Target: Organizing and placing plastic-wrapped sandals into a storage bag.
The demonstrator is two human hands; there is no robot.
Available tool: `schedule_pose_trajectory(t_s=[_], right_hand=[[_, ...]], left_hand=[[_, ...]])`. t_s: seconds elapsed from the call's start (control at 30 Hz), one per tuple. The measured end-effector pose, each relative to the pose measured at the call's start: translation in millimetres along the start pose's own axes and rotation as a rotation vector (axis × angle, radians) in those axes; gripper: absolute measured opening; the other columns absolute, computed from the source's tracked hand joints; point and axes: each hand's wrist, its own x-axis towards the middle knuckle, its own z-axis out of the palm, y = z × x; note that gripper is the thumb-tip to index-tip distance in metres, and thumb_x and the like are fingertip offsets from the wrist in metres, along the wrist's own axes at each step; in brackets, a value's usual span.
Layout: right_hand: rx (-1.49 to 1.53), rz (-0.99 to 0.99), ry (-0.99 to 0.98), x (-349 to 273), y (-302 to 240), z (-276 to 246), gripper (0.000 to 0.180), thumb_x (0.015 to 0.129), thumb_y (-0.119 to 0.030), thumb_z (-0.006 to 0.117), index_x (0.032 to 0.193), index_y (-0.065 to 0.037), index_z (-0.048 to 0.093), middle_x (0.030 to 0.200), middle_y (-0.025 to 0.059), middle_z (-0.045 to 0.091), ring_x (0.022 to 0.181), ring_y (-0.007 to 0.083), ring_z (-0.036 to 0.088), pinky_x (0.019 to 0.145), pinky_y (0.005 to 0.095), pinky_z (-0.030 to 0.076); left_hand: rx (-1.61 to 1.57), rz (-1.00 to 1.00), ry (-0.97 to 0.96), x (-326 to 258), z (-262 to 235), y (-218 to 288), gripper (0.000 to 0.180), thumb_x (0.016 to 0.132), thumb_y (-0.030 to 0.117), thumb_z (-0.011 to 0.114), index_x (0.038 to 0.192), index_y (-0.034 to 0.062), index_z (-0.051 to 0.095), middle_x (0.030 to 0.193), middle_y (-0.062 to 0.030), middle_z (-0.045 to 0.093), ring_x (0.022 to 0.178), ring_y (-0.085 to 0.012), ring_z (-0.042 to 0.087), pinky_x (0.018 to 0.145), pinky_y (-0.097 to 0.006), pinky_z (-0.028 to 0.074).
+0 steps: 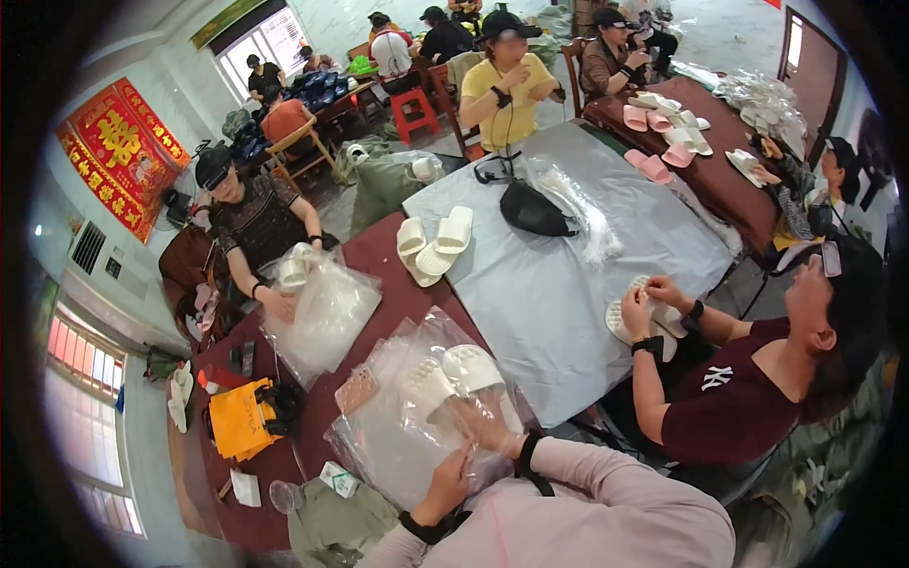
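At the near edge of the table [559, 312], a pair of white slippers [453, 377] is being worked into a clear plastic bag [407, 445], and the bag lies on a loose stack of more bags just in front of the person. The right hand [485, 423] is closed over the bag's near edge just below the slippers, film pinched between thumb and fingers. The left hand [447, 485] is set lower, fingers curled onto the crinkled plastic at the bag's lower part (whether it grips or merely presses cannot be told from here). The slippers sit side by side, toes pointing away, seen through the film.

For the step to go well, the mouth of the bag is best kept stretched wide by one hand while the pair is slid in square, soles flat, so that no corner snags. Only the top bag should be caught; the sheets underneath look slippery and could be dragged along. Across the grey cloth [530, 275], another pair of white slippers [434, 244] is waiting, and a co-worker's hands [649, 298] are busy with a slipper at the right edge.
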Motion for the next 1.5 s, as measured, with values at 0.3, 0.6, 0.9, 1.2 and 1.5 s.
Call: schedule_pose_trajectory(t_s=[0.3, 0.6, 0.9, 1.2, 1.5], right_hand=[[-0.467, -0.204, -0.562, 3.1, -182.8, -13.1, 0.044, 0.084, -0.032, 0.055, 0.123, -0.013, 0.052, 0.131, 0.0137, 0.044, 0.121, 0.0324, 0.040, 0.100, 0.0452, 0.029], [-0.688, -0.795, -0.939, -42.0, -230.0, -12.8, 0.036, 0.079, -0.021, 0.055, 0.110, -0.002, 0.053, 0.100, 0.0155, 0.056, 0.097, 0.0263, 0.053, 0.083, 0.0335, 0.044], [-0.713, -1.180, -0.070, -78.5, -273.0, 46.6, 0.066, 0.072, -0.034, 0.065, 0.130, -0.011, 0.043, 0.136, 0.0118, 0.035, 0.125, 0.0276, 0.038, 0.108, 0.0489, 0.017], [-0.535, -0.504, -0.841, -122.5, -262.4, 86.8, 0.091, 0.069, -0.039, 0.072, 0.138, -0.005, 0.023, 0.121, 0.0184, 0.050, 0.110, 0.0365, 0.047, 0.092, 0.0425, 0.038], [-0.357, -0.371, -1.032, -171.8, -259.1, 102.4, 0.099, 0.064, -0.037, 0.077, 0.138, -0.002, 0.022, 0.135, 0.0214, 0.035, 0.118, 0.0361, 0.041, 0.098, 0.0407, 0.033]], left_hand=[[-0.550, -0.368, 0.676, 9.4, -95.1, 18.3, 0.031, 0.088, 0.003, 0.042, 0.117, 0.0008, 0.054, 0.056, 0.0040, 0.043, 0.045, -0.0040, 0.042, 0.041, -0.021, 0.037], [-0.102, -0.389, 0.800, -49.1, -149.9, 48.4, 0.021, 0.090, 0.010, 0.043, 0.099, 0.0000, 0.059, 0.074, 0.0028, 0.053, 0.064, -0.0033, 0.044, 0.057, -0.018, 0.034], [-0.299, -0.425, 0.587, -155.6, -145.1, 57.2, 0.020, 0.092, 0.014, 0.045, 0.093, -0.0021, 0.056, 0.089, -0.0094, 0.060, 0.081, -0.0140, 0.055, 0.073, -0.028, 0.044], [-0.474, -0.109, 0.445, -214.5, -134.4, 65.6, 0.018, 0.090, 0.010, 0.044, 0.092, -0.0033, 0.057, 0.095, -0.0150, 0.059, 0.109, -0.0307, 0.053, 0.096, -0.040, 0.036], [-0.573, -0.119, 0.373, -254.9, -129.4, 70.7, 0.021, 0.090, 0.011, 0.044, 0.095, -0.0036, 0.058, 0.097, -0.0150, 0.060, 0.106, -0.0286, 0.054, 0.098, -0.042, 0.034]])
